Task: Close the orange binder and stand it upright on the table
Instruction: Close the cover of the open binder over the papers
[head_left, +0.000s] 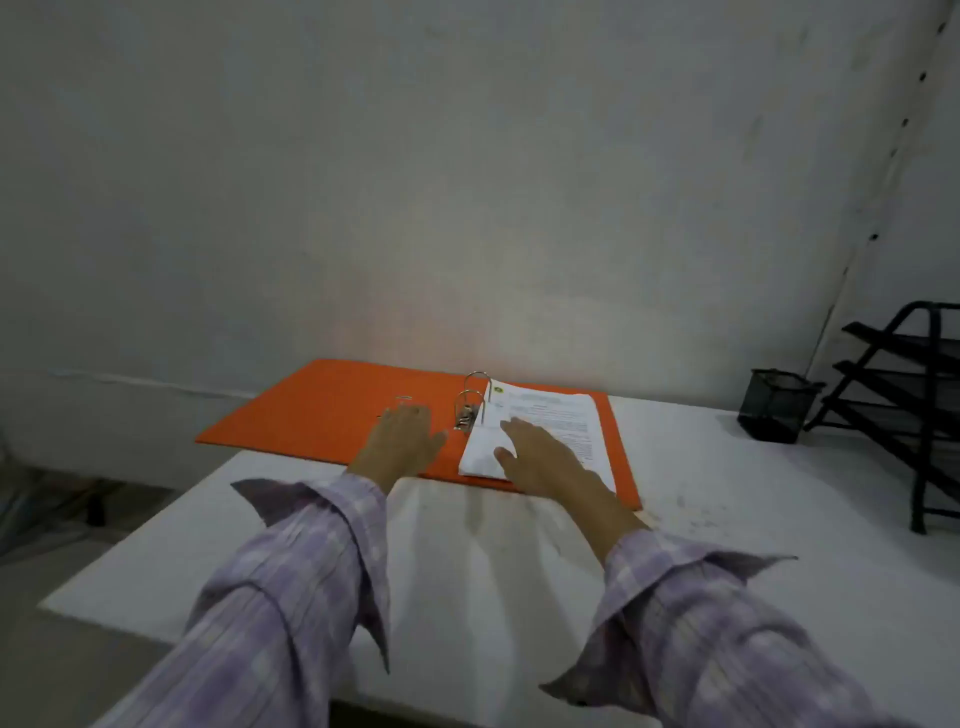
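The orange binder lies open and flat on the white table, its left cover hanging past the table's left edge. Metal rings stand up at the spine. A stack of printed white papers rests on the right cover. My left hand lies flat, fingers spread, on the binder just left of the rings. My right hand rests flat on the near part of the papers. Neither hand grips anything.
A black mesh pen cup stands at the back right of the table. A black tiered wire tray rack stands beside it at the right edge. A grey wall rises right behind the binder. The floor lies to the left.
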